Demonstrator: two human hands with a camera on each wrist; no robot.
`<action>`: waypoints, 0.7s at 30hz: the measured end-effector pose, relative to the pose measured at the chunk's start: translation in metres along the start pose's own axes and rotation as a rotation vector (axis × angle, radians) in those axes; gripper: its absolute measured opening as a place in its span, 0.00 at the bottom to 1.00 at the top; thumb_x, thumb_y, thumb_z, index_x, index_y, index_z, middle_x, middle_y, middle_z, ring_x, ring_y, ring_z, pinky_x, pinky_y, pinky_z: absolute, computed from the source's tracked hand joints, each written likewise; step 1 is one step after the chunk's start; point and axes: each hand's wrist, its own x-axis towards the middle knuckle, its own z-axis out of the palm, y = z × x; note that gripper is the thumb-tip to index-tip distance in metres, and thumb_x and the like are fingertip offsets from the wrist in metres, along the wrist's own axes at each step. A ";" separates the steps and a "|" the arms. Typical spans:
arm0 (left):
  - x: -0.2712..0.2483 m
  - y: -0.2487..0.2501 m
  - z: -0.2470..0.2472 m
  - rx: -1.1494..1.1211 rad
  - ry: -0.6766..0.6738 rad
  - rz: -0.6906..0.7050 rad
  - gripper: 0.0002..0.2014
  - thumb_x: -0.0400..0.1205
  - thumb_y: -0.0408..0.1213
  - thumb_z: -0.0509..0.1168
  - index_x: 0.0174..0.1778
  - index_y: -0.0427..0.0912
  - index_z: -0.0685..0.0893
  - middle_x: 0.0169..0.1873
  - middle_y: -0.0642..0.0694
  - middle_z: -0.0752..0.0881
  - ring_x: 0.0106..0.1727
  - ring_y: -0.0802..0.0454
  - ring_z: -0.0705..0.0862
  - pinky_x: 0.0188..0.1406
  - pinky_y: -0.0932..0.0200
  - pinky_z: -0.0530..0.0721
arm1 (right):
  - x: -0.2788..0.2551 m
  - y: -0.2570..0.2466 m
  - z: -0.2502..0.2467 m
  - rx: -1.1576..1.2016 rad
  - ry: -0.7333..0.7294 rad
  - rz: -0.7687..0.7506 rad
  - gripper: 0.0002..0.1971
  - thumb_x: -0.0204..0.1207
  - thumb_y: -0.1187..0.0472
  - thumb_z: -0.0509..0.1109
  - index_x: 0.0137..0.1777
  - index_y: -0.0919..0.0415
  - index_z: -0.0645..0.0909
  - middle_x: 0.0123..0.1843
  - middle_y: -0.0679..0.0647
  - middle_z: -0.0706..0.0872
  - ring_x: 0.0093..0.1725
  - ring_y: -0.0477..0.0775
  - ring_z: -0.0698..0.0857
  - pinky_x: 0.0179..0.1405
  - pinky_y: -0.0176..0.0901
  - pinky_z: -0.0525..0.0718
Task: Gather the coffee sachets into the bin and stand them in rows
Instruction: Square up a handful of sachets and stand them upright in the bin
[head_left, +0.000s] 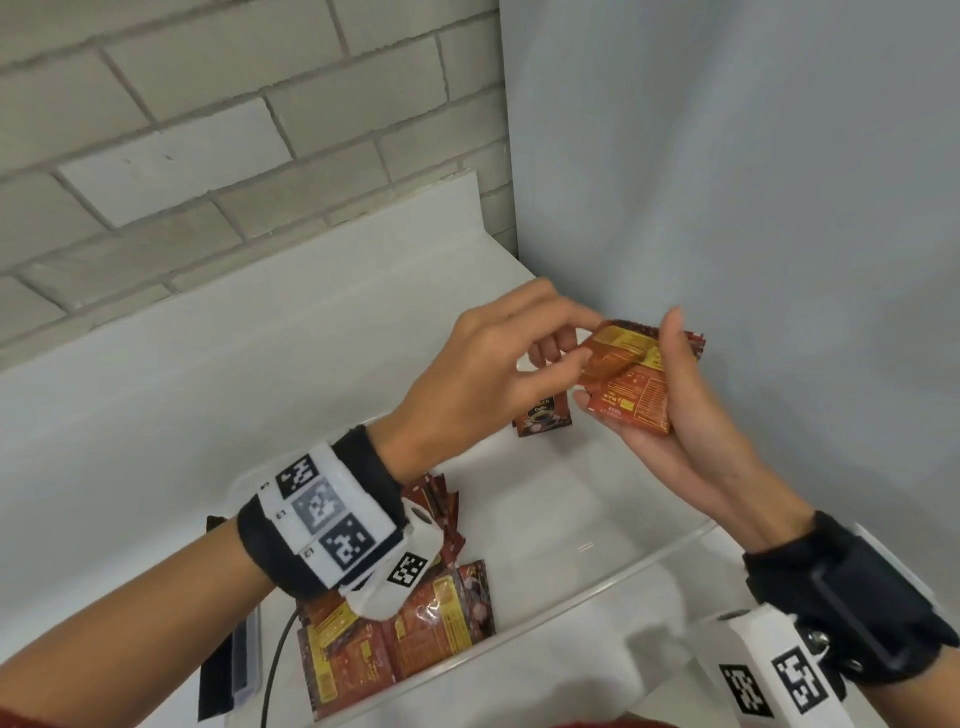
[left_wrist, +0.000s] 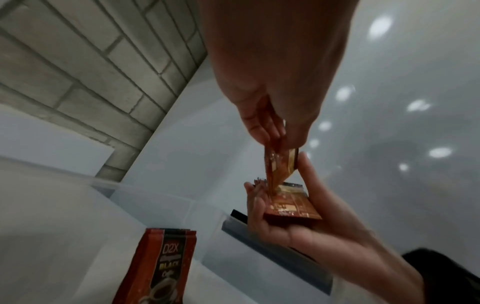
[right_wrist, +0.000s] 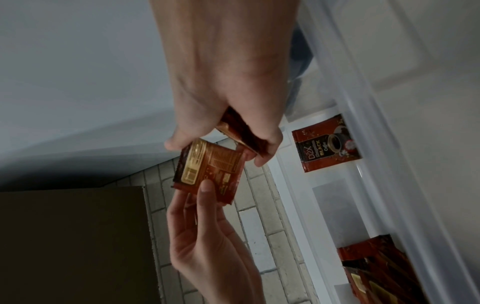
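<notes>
Over the far end of the clear plastic bin (head_left: 597, 584), my right hand (head_left: 631, 364) cradles a small stack of red coffee sachets (head_left: 636, 402), thumb on top. My left hand (head_left: 587, 338) pinches one sachet (head_left: 610, 351) at the top of that stack; in the left wrist view this pinched sachet (left_wrist: 280, 162) hangs edge-on above the stack (left_wrist: 288, 207). The right wrist view shows its printed back (right_wrist: 210, 166). One sachet (head_left: 543, 418) stands alone against the bin's far wall. Several more sachets (head_left: 410, 639) fill the bin's near left corner, partly under my left wrist.
The bin sits on a white counter (head_left: 208, 374) in a corner, with a grey brick wall (head_left: 208, 156) behind and a plain pale wall (head_left: 753, 182) to the right. A black clip (head_left: 215, 670) is on the bin's left end. The bin's middle floor (head_left: 561, 519) shows bare.
</notes>
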 end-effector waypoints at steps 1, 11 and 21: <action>-0.003 0.001 0.001 0.034 0.013 0.045 0.10 0.78 0.25 0.71 0.55 0.31 0.86 0.40 0.39 0.83 0.38 0.56 0.80 0.41 0.63 0.82 | 0.000 0.001 -0.001 -0.001 -0.007 0.008 0.34 0.66 0.33 0.65 0.58 0.63 0.85 0.61 0.61 0.87 0.64 0.55 0.85 0.63 0.47 0.82; -0.019 -0.009 0.006 0.265 -0.144 0.244 0.12 0.82 0.31 0.66 0.59 0.32 0.87 0.40 0.38 0.82 0.44 0.51 0.74 0.44 0.62 0.76 | -0.003 -0.001 -0.003 -0.002 -0.042 0.014 0.16 0.76 0.57 0.68 0.59 0.66 0.83 0.55 0.61 0.89 0.56 0.55 0.89 0.53 0.44 0.87; -0.021 -0.009 -0.016 -0.051 -0.012 -0.232 0.14 0.80 0.37 0.71 0.61 0.43 0.82 0.48 0.46 0.82 0.46 0.56 0.81 0.49 0.62 0.81 | -0.002 0.001 -0.006 -0.144 0.065 -0.002 0.21 0.68 0.66 0.71 0.62 0.65 0.82 0.59 0.61 0.89 0.59 0.61 0.89 0.62 0.53 0.85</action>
